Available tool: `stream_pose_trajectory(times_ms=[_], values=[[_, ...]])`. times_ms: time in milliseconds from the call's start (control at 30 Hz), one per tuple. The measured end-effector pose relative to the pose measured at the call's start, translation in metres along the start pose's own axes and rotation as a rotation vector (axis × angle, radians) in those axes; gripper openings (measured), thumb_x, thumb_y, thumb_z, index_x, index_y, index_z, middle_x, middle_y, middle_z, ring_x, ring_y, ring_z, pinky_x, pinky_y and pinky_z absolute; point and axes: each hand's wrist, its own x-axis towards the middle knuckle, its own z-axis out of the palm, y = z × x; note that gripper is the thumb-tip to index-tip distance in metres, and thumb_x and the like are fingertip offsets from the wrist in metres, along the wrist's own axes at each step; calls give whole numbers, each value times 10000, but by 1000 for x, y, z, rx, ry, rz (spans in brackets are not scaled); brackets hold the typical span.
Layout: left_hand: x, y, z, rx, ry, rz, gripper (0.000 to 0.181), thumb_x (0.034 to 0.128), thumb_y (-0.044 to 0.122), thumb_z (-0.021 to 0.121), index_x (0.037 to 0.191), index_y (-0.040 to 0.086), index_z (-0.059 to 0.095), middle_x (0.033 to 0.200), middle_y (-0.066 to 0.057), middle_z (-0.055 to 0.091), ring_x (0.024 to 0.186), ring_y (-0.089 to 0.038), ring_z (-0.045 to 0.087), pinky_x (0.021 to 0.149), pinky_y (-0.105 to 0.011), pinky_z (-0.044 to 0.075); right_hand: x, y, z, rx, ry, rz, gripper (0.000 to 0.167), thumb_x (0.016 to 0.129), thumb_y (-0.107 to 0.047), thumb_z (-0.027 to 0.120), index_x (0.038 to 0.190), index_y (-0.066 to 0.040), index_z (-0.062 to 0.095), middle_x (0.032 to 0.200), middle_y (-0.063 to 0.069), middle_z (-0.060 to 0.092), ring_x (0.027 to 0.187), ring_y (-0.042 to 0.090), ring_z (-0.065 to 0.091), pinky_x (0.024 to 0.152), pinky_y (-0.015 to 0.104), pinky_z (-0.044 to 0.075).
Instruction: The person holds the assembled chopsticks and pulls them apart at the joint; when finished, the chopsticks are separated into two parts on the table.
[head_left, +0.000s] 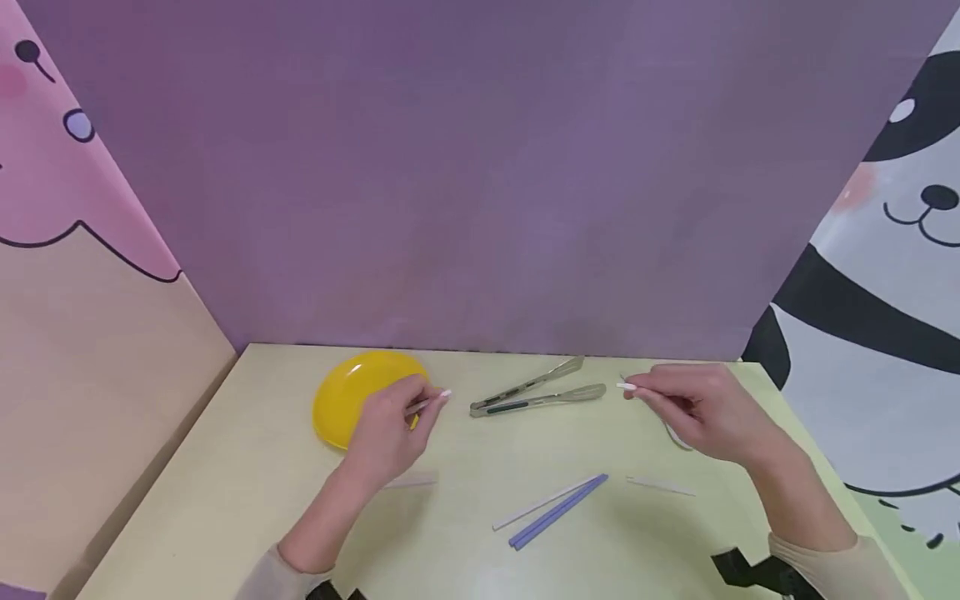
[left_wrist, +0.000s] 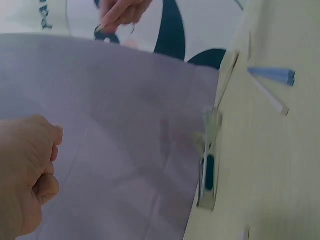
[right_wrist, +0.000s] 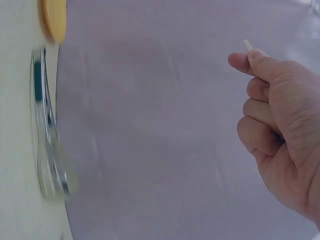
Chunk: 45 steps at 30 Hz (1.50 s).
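Observation:
My left hand point(head_left: 390, 429) is raised over the table beside the yellow plate point(head_left: 341, 396). Its thumb and fingers pinch a thin white piece point(head_left: 446, 393) whose tip sticks out; its kind is unclear, and the left wrist view hides it behind the hand. Off to the right, my right hand point(head_left: 705, 408) pinches a short white piece point(right_wrist: 248, 45) between thumb and index finger, the other fingers curled in. Between the hands lie metal tongs point(head_left: 540, 403), spread in a V. Nearer me, blue-purple sticks point(head_left: 558, 512) lie against a thin white stick point(head_left: 540, 504).
Another thin white stick point(head_left: 662, 485) lies below my right hand, and a pale strip point(head_left: 412, 480) lies by my left wrist. A white curved object point(head_left: 678, 438) is partly hidden behind my right hand. A purple wall point(head_left: 487, 183) rises at the table's back edge.

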Motion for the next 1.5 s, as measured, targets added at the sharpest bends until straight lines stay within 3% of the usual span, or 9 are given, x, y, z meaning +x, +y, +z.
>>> stream_pose_trajectory(times_ms=[133,267,367,500,733,900,1000,1133,1500], values=[[2,0,5,-103,-125,111,130,927,39,801,893,89,687,761,-1,648,635,-50,452,575,-153,439,8,-3,8,-10,-122,19,392,1118,-368,514,1119,-110,809,772,-147,587,646,-97,352,591,55,336],[-10,-2,5,-161,-200,41,119,932,44,801,891,91,700,787,15,679,643,-37,482,605,-146,486,-3,-2,11,-25,-135,54,321,1110,-314,567,1102,-107,812,768,-156,583,643,-121,338,589,46,331],[-19,-10,-4,-154,-236,-22,101,941,64,799,898,101,715,807,41,683,640,-90,507,607,-169,487,-18,1,5,-50,-128,110,116,1009,-85,717,1078,-109,807,775,-163,592,638,-122,339,595,57,343],[-33,-26,-16,-141,-269,-29,101,938,27,772,932,122,738,828,66,679,693,-62,536,607,-190,498,-37,4,0,-60,-171,233,356,861,109,757,1080,-170,788,752,-194,539,629,-118,337,598,78,357],[-57,-45,-19,-134,-419,-67,177,952,-16,684,1015,126,768,939,48,711,773,-17,579,656,-227,589,-71,3,6,-35,-286,444,299,989,46,663,1135,-213,698,726,-267,312,603,-118,266,588,147,385],[-73,-53,-15,-84,-555,-153,106,993,64,730,1062,113,794,982,56,698,908,-56,661,793,-202,610,-94,5,15,-91,-248,409,343,911,65,746,1022,-244,646,838,-218,504,687,-97,419,611,150,441],[-83,-58,-11,-12,-530,-106,107,947,76,793,1032,139,814,966,76,730,930,-63,617,824,-218,576,-109,9,22,-170,-188,367,348,811,66,838,960,-223,712,930,-166,592,767,-66,519,646,124,464],[-90,-63,-7,30,-480,-79,124,899,67,840,989,151,824,929,79,750,898,-63,545,794,-236,531,-127,10,30,-219,-174,421,313,749,42,893,920,-197,785,869,-188,606,763,-79,548,649,97,451],[-92,-64,-4,28,-555,-126,121,902,58,836,997,131,815,907,91,669,836,-24,587,728,-187,564,-142,10,41,-200,-260,482,302,770,18,886,899,-229,768,848,-215,613,767,-101,521,646,212,531]])
